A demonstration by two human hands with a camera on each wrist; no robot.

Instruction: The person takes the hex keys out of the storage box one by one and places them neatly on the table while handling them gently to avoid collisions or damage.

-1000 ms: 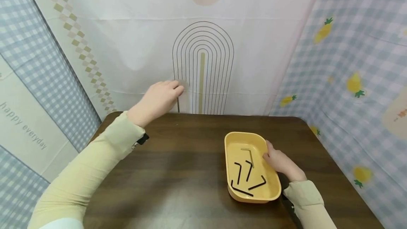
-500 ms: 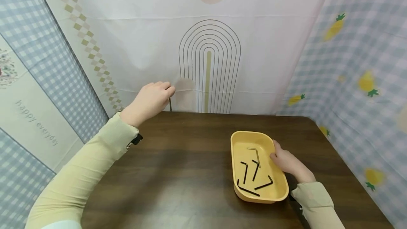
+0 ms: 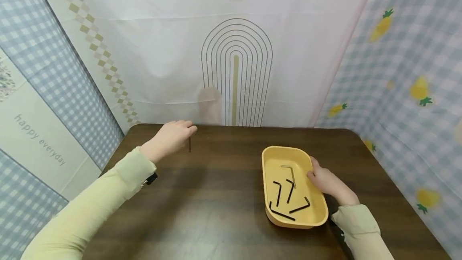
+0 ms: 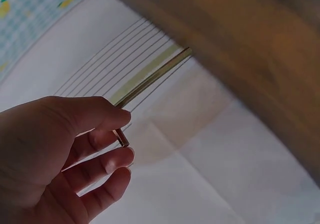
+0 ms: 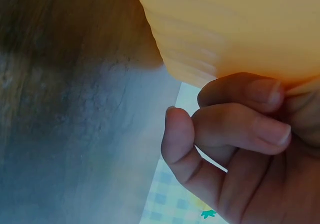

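Note:
In the head view my left hand point(image 3: 168, 139) is raised over the far left part of the table. Between thumb and fingers it pinches a brass-coloured hex key point(image 4: 156, 76), whose long arm points down toward the tabletop. A yellow plastic bin point(image 3: 302, 191) is at the right, its side wall gripped by my right hand point(image 3: 329, 183). Inside the bin lie several black hex keys point(image 3: 278, 194) and a brass-coloured one point(image 3: 292, 175). The right wrist view shows curled fingers by the bin's outer wall point(image 5: 225, 28); the thumb is out of sight there.
The dark wooden table point(image 3: 216, 200) reaches back to a white patterned curtain point(image 3: 173, 51). Blue checked cloth point(image 3: 393, 71) hangs along the right side, with more on the left. A dark object point(image 3: 341, 232), partly hidden, lies beneath the right forearm.
My left hand has lowered, bringing the pinched hex key from in front of the curtain to above the table's far part. The right hand keeps its grip on the bin.

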